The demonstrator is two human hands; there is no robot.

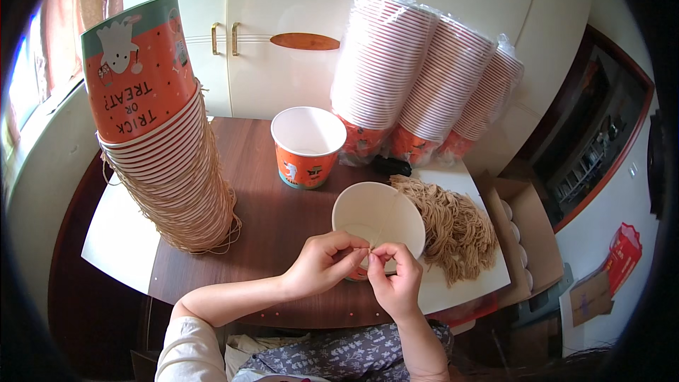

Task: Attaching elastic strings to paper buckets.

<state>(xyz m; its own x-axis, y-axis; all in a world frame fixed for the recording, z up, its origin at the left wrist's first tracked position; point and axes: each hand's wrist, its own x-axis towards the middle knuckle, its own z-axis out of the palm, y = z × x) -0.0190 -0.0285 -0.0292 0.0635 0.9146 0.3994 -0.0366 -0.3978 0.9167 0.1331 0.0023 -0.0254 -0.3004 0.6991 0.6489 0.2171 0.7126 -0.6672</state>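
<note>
Over the near rim of a paper bucket (pixel 382 205), white inside, my two hands meet with their fingertips almost touching. My left hand (pixel 322 263) pinches a thin tan cord (pixel 371 249) between thumb and fingers. The same cord is gripped from the other side by my right hand (pixel 397 279). Most of the bucket's orange outer wall is hidden behind my hands. Just right of it lies a heap of loose tan cords (pixel 453 230). A second orange paper bucket (pixel 308 148) stands upright beyond, slightly to the left.
At the left rises a tall stack of nested, upside-down buckets (pixel 166 170) with cords hanging down its side. Plastic-wrapped stacks of buckets (pixel 385 64) stand at the back right of the brown table (pixel 247 240). A cardboard box (pixel 541 233) with white round things sits beyond the right edge.
</note>
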